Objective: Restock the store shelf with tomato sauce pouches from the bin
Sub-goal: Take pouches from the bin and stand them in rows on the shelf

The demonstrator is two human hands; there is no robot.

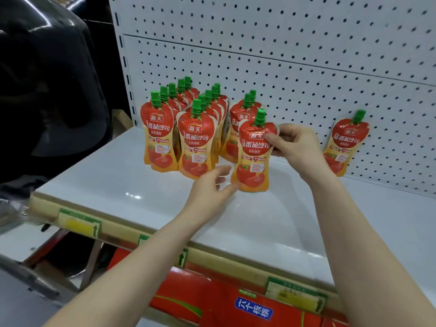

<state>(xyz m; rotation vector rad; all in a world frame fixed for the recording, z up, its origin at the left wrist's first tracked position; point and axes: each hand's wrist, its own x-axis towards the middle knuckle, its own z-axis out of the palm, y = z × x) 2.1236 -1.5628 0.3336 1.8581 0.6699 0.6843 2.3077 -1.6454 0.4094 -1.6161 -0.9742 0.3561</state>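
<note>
A red and orange tomato sauce pouch (253,154) with a green cap stands upright on the white shelf (118,175). My right hand (297,143) pinches its upper right edge. My left hand (212,187) touches its lower left corner with thumb and fingers. To its left stand several identical pouches in rows (186,128), front ones at the shelf's middle depth. A lone pouch (344,142) leans against the pegboard back at the right.
White pegboard (283,67) backs the shelf. Price-tag strips (77,225) run along the front edge. Red cartons (236,303) lie on the level below. A dark rounded object (42,90) looms at the left.
</note>
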